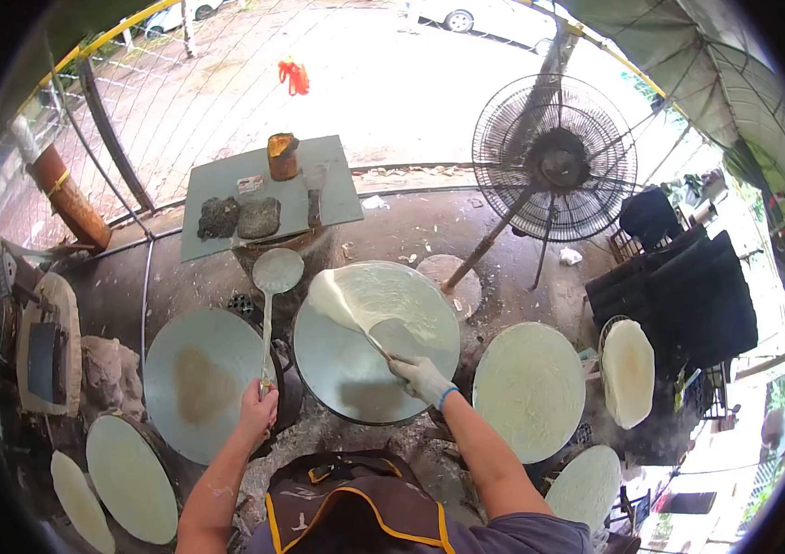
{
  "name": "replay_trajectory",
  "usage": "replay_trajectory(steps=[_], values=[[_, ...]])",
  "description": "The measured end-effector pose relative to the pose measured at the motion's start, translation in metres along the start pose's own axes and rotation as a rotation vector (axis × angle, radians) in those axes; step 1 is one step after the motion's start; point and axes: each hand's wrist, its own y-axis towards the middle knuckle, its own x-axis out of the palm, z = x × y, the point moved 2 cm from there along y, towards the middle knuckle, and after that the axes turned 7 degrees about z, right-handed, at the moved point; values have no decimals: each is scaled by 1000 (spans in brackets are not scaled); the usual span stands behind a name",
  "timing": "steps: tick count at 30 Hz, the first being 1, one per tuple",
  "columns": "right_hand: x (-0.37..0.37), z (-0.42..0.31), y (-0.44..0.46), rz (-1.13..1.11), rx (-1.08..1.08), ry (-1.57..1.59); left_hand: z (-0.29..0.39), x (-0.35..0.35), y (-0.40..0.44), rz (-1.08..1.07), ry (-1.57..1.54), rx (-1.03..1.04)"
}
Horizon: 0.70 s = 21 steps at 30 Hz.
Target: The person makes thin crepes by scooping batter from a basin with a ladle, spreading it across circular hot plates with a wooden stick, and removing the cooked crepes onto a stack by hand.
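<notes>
My left hand (259, 406), bare, is closed round the handle of a long ladle (278, 271), whose round bowl is up near the grey board. My right hand (422, 380) wears a pale glove with a blue cuff and grips a spreader (392, 334) by its handle. The spreader's flat blade touches pale batter (365, 288) on the large round griddle (323, 346) in front of me. The batter covers the upper part of that plate, and its lower part shows a darker patch. A round griddle (171, 415) with a brown patch lies left of my left hand.
A grey board (337, 166) holds a rusty can (283, 157) and dark pads (259, 218). A fan (556, 157) stands at the back right. Batter-covered griddles (529, 392) are on both sides. A flat round sheet (629, 374) rests on a rack at the right.
</notes>
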Motion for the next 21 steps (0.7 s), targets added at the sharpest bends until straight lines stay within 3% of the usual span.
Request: replay_trajectory(steps=[3,6,7,10,13,16,19,21], values=[[-49,1,-9,12,-4,-20,0,11,-10,32,-60,-14],[-48,9,40,149,-182,120,-17,18,-11,127,-47,-21],[-35,-3,48,99,-192,21,-22,23,-11,159,-31,-31],[-22,-41,19,-127,43,-214,-31,33,-18,241,16,-69],[-57,2,32,-221,73,81,-41,38,-24,293,25,-91],[-85,-30,46,-30,-11,19,-54,35,-38,355,31,-99],[-50,-53,78,-13,-97,-6,-56,41,-44,420,61,-69],[-27,-53,69,-208,45,-176,-62,43,-47,442,141,-56]])
